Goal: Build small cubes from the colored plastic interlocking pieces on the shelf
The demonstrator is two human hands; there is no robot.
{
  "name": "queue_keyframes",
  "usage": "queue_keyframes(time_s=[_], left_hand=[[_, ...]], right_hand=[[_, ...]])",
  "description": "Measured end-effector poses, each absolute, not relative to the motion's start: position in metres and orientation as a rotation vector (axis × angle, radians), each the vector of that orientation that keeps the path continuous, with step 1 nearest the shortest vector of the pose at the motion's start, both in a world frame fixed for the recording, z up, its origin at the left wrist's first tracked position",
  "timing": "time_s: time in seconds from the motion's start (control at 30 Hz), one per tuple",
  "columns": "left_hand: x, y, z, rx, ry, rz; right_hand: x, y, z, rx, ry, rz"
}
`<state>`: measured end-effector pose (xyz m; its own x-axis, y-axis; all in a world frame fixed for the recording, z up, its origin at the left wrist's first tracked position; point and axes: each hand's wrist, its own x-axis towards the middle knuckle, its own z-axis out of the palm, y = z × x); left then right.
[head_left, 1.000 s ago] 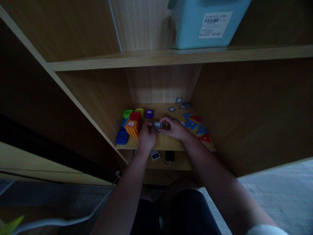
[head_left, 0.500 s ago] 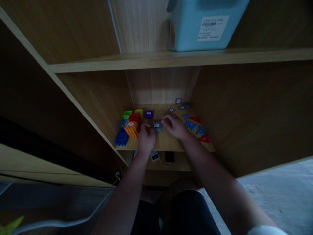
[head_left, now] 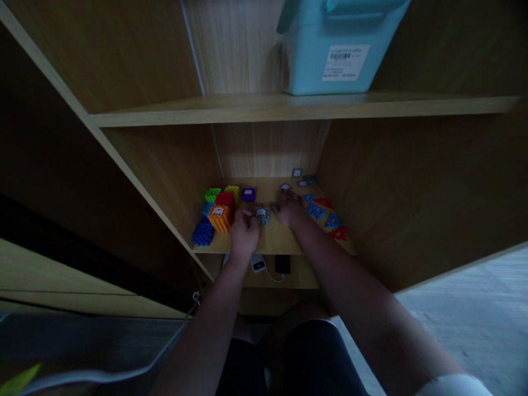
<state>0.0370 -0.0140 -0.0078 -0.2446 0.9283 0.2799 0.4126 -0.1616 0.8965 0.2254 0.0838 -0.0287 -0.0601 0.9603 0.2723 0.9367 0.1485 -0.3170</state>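
On the middle shelf board, a small stack of grey square toy tiles point(head_left: 262, 215) lies between my hands. My left hand point(head_left: 244, 234) rests close against the stack's left side, its fingers bent and thumb apart, holding nothing that I can see. Further right, my right hand point(head_left: 290, 209) is open, palm down, with its fingertips at a loose grey tile point(head_left: 286, 187). Whether they touch it I cannot tell. Left of my left hand stands an orange tile stack point(head_left: 220, 218), with a red stack point(head_left: 225, 199) behind it.
Dark blue point(head_left: 203, 234), green point(head_left: 212, 194), yellow point(head_left: 232, 192) and purple stacks point(head_left: 248, 194) stand on the left. Blue triangles point(head_left: 317, 212) and red triangles point(head_left: 338, 234) lie at right. Above, a light blue bin point(head_left: 330, 49) sits on the upper shelf point(head_left: 231, 110). Below are cabled devices point(head_left: 258, 265).
My right hand has left the grey stack, opened and reached back toward the loose grey tile. My left hand stays beside the stack. The view has shifted slightly.
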Motion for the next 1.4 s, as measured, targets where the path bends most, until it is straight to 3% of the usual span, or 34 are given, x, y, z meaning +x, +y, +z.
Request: queue_keyframes(time_s=[0.57, 0.87, 1.1, 1.4], left_hand=[[0.037, -0.014, -0.009, 1.528, 1.581, 1.453], [0.038, -0.015, -0.007, 1.524, 1.623, 1.435], [0.038, -0.015, -0.007, 1.528, 1.629, 1.433], [0.038, -0.014, -0.01, 1.508, 1.619, 1.469]], right_hand=[[0.235, 0.078, -0.024, -1.469, -2.045, -0.11], [0.228, 0.061, -0.012, -1.884, -1.831, -0.13], [0.238, 0.069, -0.016, -1.651, -1.961, -0.08], [0.246, 0.073, -0.024, -1.681, -1.813, -0.008]])
